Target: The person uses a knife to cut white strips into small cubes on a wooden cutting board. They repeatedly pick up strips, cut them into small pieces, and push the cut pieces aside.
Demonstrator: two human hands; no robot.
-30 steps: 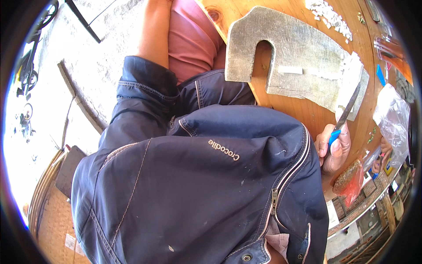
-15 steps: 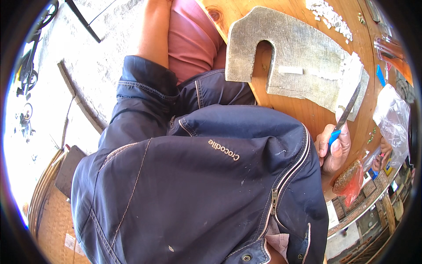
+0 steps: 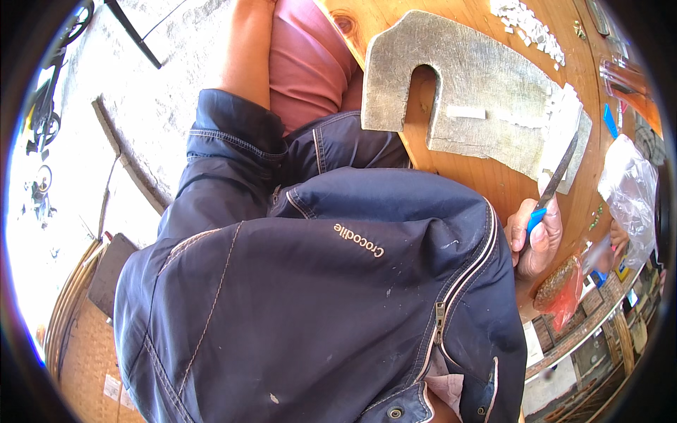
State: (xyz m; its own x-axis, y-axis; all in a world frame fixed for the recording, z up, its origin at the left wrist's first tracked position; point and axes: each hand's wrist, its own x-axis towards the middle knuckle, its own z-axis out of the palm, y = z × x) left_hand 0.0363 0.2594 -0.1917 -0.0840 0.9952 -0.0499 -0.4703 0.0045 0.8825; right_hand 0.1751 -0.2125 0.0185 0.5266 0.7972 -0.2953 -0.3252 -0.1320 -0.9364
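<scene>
My right hand (image 3: 534, 240) is closed around the blue handle of a knife (image 3: 560, 173), at the right beside my dark jacket. The knife's dark blade points up over a white slab (image 3: 562, 123) lying on a worn grey cutting board (image 3: 486, 77). A short white strip (image 3: 467, 113) lies apart on the board, with a rough white row (image 3: 518, 119) between it and the slab. My left forearm (image 3: 245, 49) runs up to the top edge beside a pink-clothed leg (image 3: 308, 60); the left hand itself is cut off there.
Small white cubes (image 3: 530, 28) are heaped on the wooden table (image 3: 486, 169) behind the board. At the right are a clear plastic bag (image 3: 627, 180), a blue-handled tool (image 3: 610, 121), a brown textured item (image 3: 556, 284) in red plastic, and another person's hand (image 3: 619, 237).
The other person's hand at the far right has moved slightly up and away. My right hand, the knife and the white pieces look practically unchanged.
</scene>
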